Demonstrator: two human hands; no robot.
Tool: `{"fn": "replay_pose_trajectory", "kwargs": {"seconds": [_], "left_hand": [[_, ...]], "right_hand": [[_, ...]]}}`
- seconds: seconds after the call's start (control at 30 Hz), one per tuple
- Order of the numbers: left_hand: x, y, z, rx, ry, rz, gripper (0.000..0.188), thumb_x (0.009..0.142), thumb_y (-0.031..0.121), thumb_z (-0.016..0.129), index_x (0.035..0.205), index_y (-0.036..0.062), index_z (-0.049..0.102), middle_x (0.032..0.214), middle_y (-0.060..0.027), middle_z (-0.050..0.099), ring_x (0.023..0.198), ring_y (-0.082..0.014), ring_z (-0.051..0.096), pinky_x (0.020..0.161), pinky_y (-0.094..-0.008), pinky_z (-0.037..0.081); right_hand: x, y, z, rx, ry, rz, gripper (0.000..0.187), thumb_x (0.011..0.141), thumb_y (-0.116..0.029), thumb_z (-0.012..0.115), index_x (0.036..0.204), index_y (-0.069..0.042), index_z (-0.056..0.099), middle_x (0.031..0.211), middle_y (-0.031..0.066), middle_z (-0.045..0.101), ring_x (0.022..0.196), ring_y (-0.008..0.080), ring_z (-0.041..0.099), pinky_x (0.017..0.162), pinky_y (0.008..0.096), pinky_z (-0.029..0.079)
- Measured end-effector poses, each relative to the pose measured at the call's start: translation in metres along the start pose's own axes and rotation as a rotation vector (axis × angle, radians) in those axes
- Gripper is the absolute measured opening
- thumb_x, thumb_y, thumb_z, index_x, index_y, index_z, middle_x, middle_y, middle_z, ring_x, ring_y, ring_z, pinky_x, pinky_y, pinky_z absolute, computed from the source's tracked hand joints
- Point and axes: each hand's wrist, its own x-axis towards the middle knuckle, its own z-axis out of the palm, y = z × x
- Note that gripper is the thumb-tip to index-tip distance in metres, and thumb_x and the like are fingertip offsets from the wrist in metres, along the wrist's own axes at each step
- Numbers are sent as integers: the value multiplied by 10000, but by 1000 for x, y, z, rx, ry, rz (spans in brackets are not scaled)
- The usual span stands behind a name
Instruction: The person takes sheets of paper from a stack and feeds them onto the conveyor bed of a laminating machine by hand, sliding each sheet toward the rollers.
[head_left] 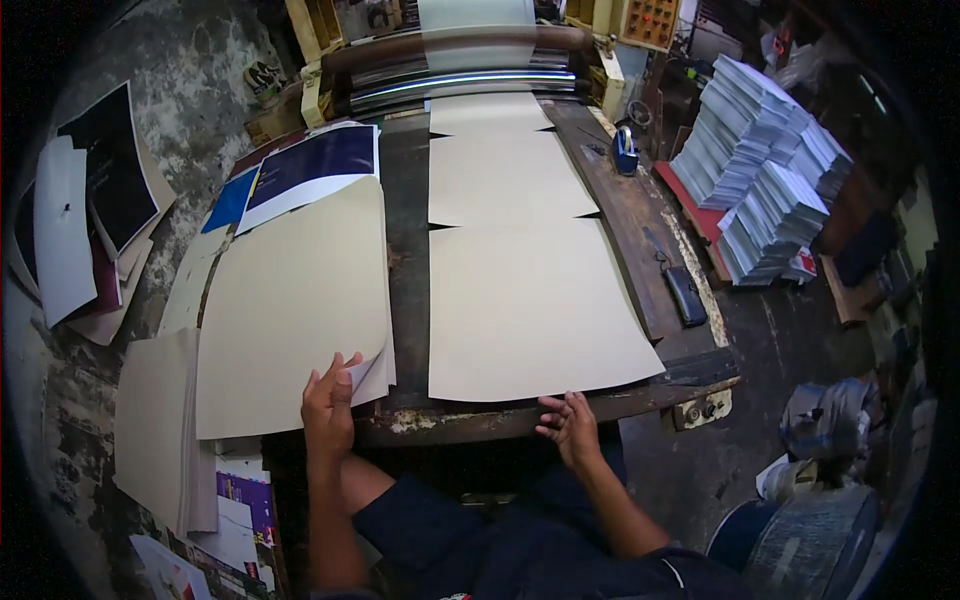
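Observation:
My left hand (328,408) is at the near right corner of a stack of large beige sheets (290,290). Its fingers are closed on the top sheet's near edge, and that corner curls upward, showing a paler underside. My right hand (572,432) hovers just off the table's front edge, palm inward, fingers loosely bent and apart with nothing in them. Beyond it, a beige sheet (530,310) lies flat on the table. More beige sheets (490,180) continue from it toward the rollers (460,85), with dark notches showing at the sides where they meet.
Dark printed sheets (315,165) lie behind the left stack. A beige pile (155,430) hangs at the lower left. On the table's right side are a black case (685,296) and a blue tape dispenser (625,150). Tall paper stacks (740,130) stand to the right.

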Motion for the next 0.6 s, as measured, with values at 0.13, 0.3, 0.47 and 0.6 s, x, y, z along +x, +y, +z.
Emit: {"fn": "replay_pose_trajectory", "kwargs": {"seconds": [0.13, 0.3, 0.47, 0.6], "left_hand": [[-10, 15, 17, 129, 141, -73, 406, 981, 388, 468, 1133, 62, 659, 1187, -110, 651, 1251, -320, 509, 1095, -491, 237], [-16, 21, 23, 312, 146, -26, 325, 943, 336, 564, 1105, 72, 660, 1209, -103, 640, 1272, -320, 487, 1085, -466, 255], [-15, 21, 25, 294, 121, -34, 307, 928, 319, 591, 1120, 88, 654, 1246, -99, 619, 1287, -323, 471, 1092, -461, 249], [-17, 24, 27, 342, 98, -45, 318, 934, 318, 580, 1148, 92, 643, 1296, -108, 583, 1312, -324, 440, 1103, -472, 236]], "right_hand": [[1, 9, 0, 27, 146, -133, 682, 957, -284, 509, 1484, -90, 123, 1260, 156, 530, 892, 173, 592, 745, 378, 558], [37, 8, 35, -1031, -304, -541, 762, 954, -443, 493, 1493, -36, 142, 1455, 222, 340, 1347, 353, 330, 1092, 482, 294], [105, 2, 76, -1682, -402, -794, 744, 960, -573, 344, 1509, -109, 147, 1546, 180, 181, 1437, 340, 146, 1141, 523, 176], [166, -28, 44, -2030, -718, -743, 744, 944, -638, 234, 1522, -188, 107, 1589, 70, 57, 1459, 313, 36, 1154, 553, 37]]}}
